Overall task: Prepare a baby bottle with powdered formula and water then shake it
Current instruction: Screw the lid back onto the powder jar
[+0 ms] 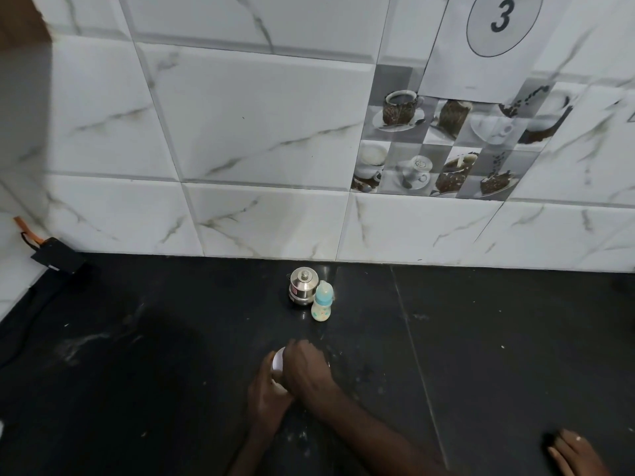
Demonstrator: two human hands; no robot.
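A baby bottle with a blue collar and clear cap stands upright near the back of the black counter, touching a small steel lidded container on its left. Closer to me, both my hands are wrapped around a small white container. My left hand grips its side from the left. My right hand covers its top, fingers closed over it. Most of the container is hidden, and I cannot tell whether it has a lid.
A marble-tiled wall rises behind the counter, with a paper sheet marked 3 at the top right. A black box with a cable sits in the back left corner. Another hand rests on the counter at the bottom right.
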